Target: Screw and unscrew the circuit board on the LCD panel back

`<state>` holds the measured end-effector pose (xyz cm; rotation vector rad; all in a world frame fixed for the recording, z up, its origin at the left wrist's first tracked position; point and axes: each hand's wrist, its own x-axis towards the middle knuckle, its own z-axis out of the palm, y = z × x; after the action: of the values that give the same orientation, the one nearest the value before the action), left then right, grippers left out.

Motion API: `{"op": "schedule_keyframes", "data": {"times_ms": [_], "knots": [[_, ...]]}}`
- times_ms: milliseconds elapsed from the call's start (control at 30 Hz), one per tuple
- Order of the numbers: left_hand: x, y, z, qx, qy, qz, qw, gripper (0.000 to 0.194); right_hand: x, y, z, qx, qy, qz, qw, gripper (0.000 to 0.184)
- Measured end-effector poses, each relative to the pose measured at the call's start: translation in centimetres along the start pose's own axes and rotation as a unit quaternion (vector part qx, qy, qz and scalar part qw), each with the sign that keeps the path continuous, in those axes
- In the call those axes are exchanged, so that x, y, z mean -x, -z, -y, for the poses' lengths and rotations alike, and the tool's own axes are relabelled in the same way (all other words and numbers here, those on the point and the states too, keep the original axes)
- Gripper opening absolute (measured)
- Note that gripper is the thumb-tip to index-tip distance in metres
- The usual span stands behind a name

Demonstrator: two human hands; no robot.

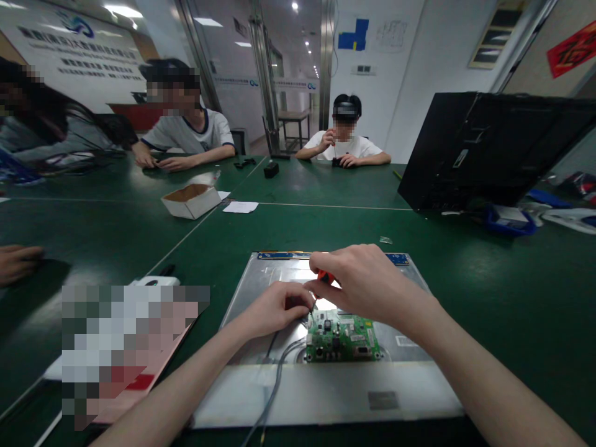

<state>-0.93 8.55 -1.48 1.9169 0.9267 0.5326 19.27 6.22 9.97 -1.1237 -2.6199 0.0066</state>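
Flat before me lies a silvery display panel with a blue circuit strip along its far edge. A green circuit board sits on its middle. My right hand is closed around the red and black handle of a screwdriver, its thin shaft pointing down at the board's far left corner. At that same corner my left hand pinches with its fingertips; whether they grip the shaft or a small screw is hidden. Grey cables run from the board's left side toward me.
An open cardboard box and a white paper lie farther off. A black monitor stands at the right beside a blue tray. Co-workers sit across the green table; someone's hand rests at the left edge.
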Motion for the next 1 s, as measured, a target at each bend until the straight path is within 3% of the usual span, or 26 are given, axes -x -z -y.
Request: {"op": "schedule_keyframes", "data": {"times_ms": [100, 733, 1000], "knots": [[0.03, 0.02, 0.04, -0.001, 0.009, 0.008, 1.0, 0.012, 0.13, 0.11, 0.01, -0.014, 0.006, 0.003, 1.0, 0.008], [0.08, 0.16, -0.25, -0.017, -0.013, 0.005, 1.0, 0.01, 0.43, 0.78, -0.1, -0.022, 0.044, 0.027, 0.998, 0.018], [-0.06, 0.07, -0.61, -0.022, 0.011, -0.005, 1.0, 0.012, 0.16, 0.68, -0.29, -0.005, 0.02, 0.035, 0.999, 0.016]]}}
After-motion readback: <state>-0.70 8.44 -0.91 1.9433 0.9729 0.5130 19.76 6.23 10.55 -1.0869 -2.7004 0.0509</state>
